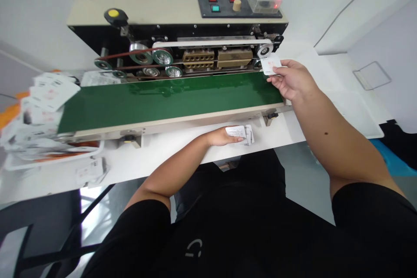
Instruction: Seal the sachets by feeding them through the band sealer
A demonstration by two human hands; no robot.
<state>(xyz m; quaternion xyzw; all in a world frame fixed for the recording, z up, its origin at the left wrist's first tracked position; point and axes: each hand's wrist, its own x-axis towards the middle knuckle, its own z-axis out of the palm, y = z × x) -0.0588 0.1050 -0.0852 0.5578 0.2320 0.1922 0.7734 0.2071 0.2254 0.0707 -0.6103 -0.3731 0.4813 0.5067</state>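
My right hand (293, 79) pinches one white printed packet (270, 63) by its lower edge. The packet is held up at the right end of a band sealer (182, 6), against the rollers there. I cannot tell whether its top edge is between the belts. Below the machine's front edge, my left hand (223, 136) is closed around a small stack of similar white packets (239, 132), thumb on top. A green conveyor belt (176, 95) runs along the sealer's front, under the rollers and the brass blocks.
At the belt's left end, a heap of white packets (48, 91) rises from a white tray (94, 150). More packets (89, 171) lie on the white table (176, 150) in front of it. A shallow white tray (374, 128) and a wire stand (371, 76) are to the right.
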